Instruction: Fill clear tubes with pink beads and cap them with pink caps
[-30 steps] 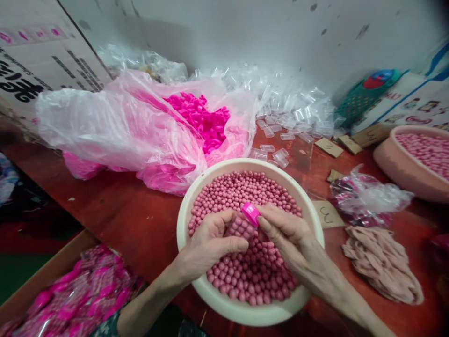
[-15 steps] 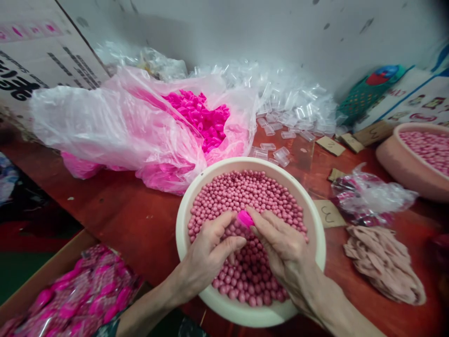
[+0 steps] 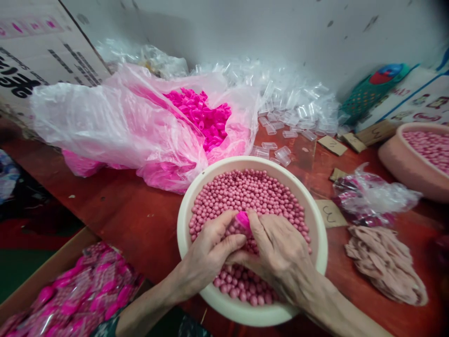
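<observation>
A cream bowl full of round pink beads stands on the red table, and both hands are over it. My left hand is closed around a small clear plastic container, largely hidden by the fingers, with pink beads showing through its wall. A bright pink cap sits at the container's upper end. My right hand is closed, its fingers against the cap's right side and its thumb reaching under toward my left thumb. Whether the cap is fully seated cannot be seen.
Behind the bowl lie an opened plastic bag of pink caps and a heap of clear containers. To the right are a crumpled cloth, a clear bag and a pink basin. A box of filled packs stands lower left.
My right hand has moved left and curled in, its thumb now reaching below the container. The pink cap has tilted from lying sideways in my right fingertips to sitting at the container's end.
</observation>
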`<action>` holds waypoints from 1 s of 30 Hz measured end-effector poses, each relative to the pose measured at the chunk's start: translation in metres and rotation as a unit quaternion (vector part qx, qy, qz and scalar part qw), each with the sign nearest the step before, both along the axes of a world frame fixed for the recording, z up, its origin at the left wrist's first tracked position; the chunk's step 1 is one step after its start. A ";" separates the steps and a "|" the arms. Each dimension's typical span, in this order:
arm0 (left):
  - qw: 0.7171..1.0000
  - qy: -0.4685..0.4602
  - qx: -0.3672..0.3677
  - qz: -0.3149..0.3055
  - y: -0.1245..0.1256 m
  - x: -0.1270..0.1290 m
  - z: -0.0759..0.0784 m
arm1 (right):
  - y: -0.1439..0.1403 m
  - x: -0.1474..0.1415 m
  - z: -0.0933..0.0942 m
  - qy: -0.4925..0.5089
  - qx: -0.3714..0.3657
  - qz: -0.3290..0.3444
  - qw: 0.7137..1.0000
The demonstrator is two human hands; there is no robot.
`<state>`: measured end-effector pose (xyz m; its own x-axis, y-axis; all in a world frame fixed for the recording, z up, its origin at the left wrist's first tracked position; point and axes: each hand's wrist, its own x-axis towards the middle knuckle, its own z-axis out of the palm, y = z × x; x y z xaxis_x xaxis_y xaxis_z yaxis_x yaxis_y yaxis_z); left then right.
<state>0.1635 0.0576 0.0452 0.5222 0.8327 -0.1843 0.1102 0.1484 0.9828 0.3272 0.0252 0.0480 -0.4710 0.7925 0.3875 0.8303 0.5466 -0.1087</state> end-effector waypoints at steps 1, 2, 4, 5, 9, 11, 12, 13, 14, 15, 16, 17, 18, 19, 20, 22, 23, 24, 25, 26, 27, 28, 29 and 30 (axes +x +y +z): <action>1.000 0.001 0.001 0.004 0.000 0.000 0.000 | 0.001 -0.001 0.001 -0.007 0.001 0.000 1.000; 1.000 0.001 0.000 0.008 0.000 0.000 0.000 | 0.002 -0.003 0.002 -0.014 -0.002 -0.002 1.000; 1.000 -0.002 -0.008 0.014 0.000 0.000 0.001 | 0.005 -0.008 0.003 -0.025 -0.010 -0.018 0.999; 1.000 -0.002 -0.009 0.014 0.000 0.000 0.001 | 0.006 -0.010 0.004 -0.028 -0.009 -0.030 0.999; 1.000 0.001 0.002 0.007 0.001 0.000 0.004 | 0.010 -0.016 0.004 -0.025 0.047 -0.045 0.998; 1.000 0.002 0.010 0.006 0.001 0.000 0.006 | 0.013 -0.014 0.004 -0.019 0.070 -0.024 0.997; 1.000 -0.002 0.010 0.007 0.001 -0.001 0.006 | 0.014 -0.012 0.003 -0.016 0.082 -0.011 0.996; 1.000 -0.007 0.007 0.009 0.000 -0.001 0.007 | 0.015 -0.010 0.003 -0.012 0.094 0.002 0.995; 1.000 -0.014 0.002 0.009 0.000 -0.001 0.007 | 0.016 -0.009 0.003 -0.008 0.106 0.013 0.994; 1.000 -0.022 -0.005 0.011 -0.001 -0.002 0.007 | 0.017 -0.008 0.003 -0.004 0.115 0.022 0.993; 0.999 -0.029 -0.013 0.011 -0.001 -0.002 0.007 | 0.018 -0.008 0.003 0.001 0.122 0.029 0.992; 0.999 -0.035 -0.021 0.012 -0.001 -0.002 0.007 | 0.018 -0.009 0.003 0.008 0.125 0.035 0.991; 0.999 -0.041 -0.028 0.012 -0.001 -0.002 0.007 | 0.019 -0.011 0.003 0.018 0.128 0.034 0.991; 0.998 -0.047 -0.035 0.015 0.000 -0.002 0.007 | 0.019 -0.012 0.003 0.031 0.124 0.028 0.991; 0.998 -0.054 -0.040 0.020 0.001 -0.001 0.007 | 0.019 -0.014 0.004 0.046 0.111 0.017 0.993; 0.995 -0.073 -0.057 0.038 0.003 0.000 0.006 | 0.019 -0.014 0.006 0.088 0.037 -0.001 0.995; 0.993 -0.085 -0.068 0.048 0.005 0.000 0.006 | 0.019 -0.012 0.007 0.121 -0.026 -0.001 0.992; 0.990 -0.098 -0.081 0.056 0.006 0.001 0.006 | 0.020 -0.008 0.010 0.166 -0.099 0.001 0.981; 0.988 -0.107 -0.095 0.057 0.007 0.001 0.006 | 0.020 -0.003 0.012 0.225 -0.168 0.001 0.960; 0.986 -0.111 -0.109 0.052 0.008 0.000 0.005 | 0.020 0.003 0.015 0.296 -0.224 -0.006 0.928; 0.986 -0.109 -0.121 0.045 0.009 0.000 0.005 | 0.021 0.008 0.018 0.367 -0.262 -0.022 0.892; 0.986 -0.102 -0.129 0.036 0.009 0.000 0.005 | 0.021 0.013 0.020 0.429 -0.279 -0.043 0.858; 0.986 -0.092 -0.133 0.029 0.009 -0.001 0.005 | 0.022 0.016 0.022 0.478 -0.274 -0.063 0.832; 0.988 -0.082 -0.132 0.026 0.008 -0.001 0.005 | 0.022 0.017 0.023 0.503 -0.261 -0.076 0.821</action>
